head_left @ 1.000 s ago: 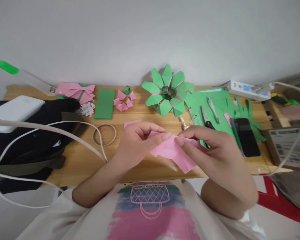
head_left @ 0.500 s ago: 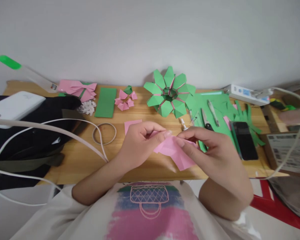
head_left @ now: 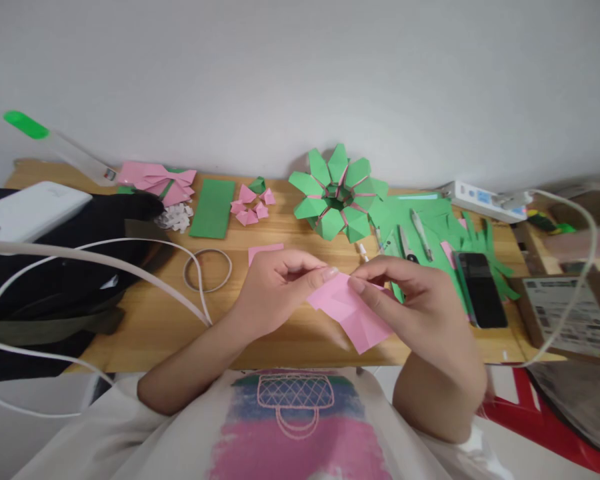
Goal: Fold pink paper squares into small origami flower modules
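Observation:
A creased sheet of pink paper is held up over the front of the wooden table. My left hand pinches its upper left edge between thumb and fingers. On the right side of the same edge, my right hand pinches it too, with the fingertips of both hands close together. Its lower part hangs down and shows fold lines. Another piece of pink paper lies on the table behind my left hand, partly hidden by it. A small white-tipped glue bottle is just beyond my right hand.
A green folded-paper flower stands by the wall. Small pink folded pieces and a green paper stack lie left of it. Scissors, a cutter and a phone rest at right. White cables cross the left side.
The pink paper has tilted a little, and its hanging part shows more of its face. Both hands keep their pinch. The whole view has shifted slightly.

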`<action>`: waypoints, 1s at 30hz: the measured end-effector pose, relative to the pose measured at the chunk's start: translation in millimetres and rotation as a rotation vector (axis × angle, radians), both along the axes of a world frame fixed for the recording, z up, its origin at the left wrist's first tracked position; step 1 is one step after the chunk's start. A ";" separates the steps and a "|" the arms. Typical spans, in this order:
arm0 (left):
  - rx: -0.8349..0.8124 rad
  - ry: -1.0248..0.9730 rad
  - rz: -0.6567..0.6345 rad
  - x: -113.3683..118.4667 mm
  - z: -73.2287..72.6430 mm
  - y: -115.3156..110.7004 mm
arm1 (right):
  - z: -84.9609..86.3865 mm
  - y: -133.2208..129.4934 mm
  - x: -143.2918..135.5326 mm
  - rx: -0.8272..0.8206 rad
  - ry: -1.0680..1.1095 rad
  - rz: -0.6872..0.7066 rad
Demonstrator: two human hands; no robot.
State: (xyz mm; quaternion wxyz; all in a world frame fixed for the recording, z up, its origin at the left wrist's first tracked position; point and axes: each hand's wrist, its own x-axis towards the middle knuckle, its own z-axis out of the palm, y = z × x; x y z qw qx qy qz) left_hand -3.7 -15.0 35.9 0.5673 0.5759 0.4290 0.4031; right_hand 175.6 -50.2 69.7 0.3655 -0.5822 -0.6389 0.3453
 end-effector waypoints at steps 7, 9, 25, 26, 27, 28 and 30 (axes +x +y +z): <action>0.067 0.090 -0.064 0.1 5.4 1.4 | -1.8 2.7 -2.3 -0.063 0.040 0.068; 0.087 0.112 -0.036 0.5 4.0 2.9 | -4.5 3.6 -1.7 -0.069 0.064 0.047; 0.039 0.074 0.000 -9.3 6.6 20.5 | -12.4 7.7 -2.7 -0.221 0.144 0.236; 0.045 0.059 0.015 -9.8 6.2 24.1 | -13.7 8.4 -2.0 -0.244 0.161 0.263; 0.053 0.034 0.065 -10.2 5.1 27.5 | -15.6 9.1 -1.2 -0.261 0.193 0.265; 0.061 0.001 0.145 -10.6 3.4 30.5 | -18.3 9.7 -0.4 -0.270 0.244 0.236; 0.071 -0.065 0.301 -11.4 -1.9 34.0 | -25.2 10.9 -0.1 -0.254 0.402 0.091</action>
